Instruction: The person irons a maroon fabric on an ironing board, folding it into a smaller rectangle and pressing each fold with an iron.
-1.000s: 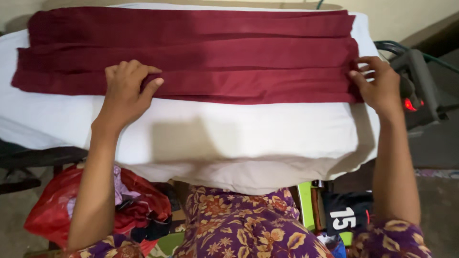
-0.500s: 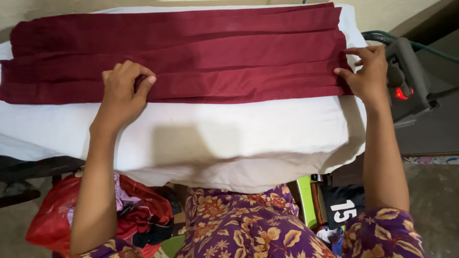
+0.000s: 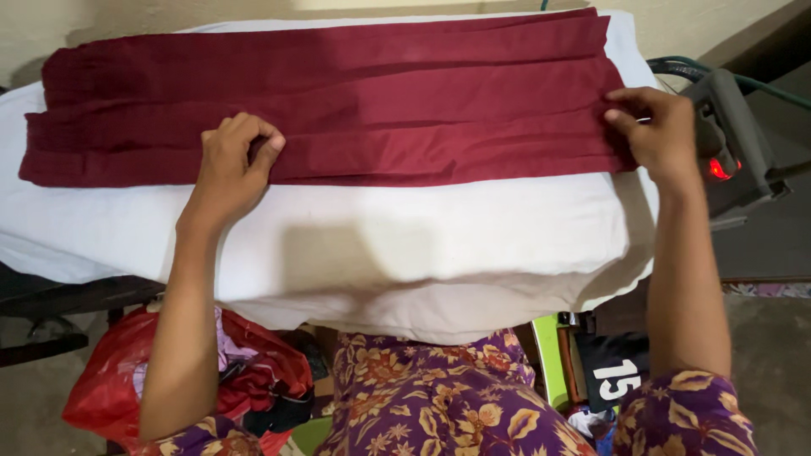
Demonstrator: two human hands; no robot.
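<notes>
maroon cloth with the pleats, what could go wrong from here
The left hand and right hand only pinch the near pleats of the maroon cloth; the far folds lie free and could slip open if tugged. The iron sits right beside the right hand with a red light on, so it may be hot: a burn risk. The white pad overhangs the near edge, so pulling could drag it off.

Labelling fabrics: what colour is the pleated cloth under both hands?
Solid dark maroon pleated cloth, no print, on a white padded board; head view.
</notes>
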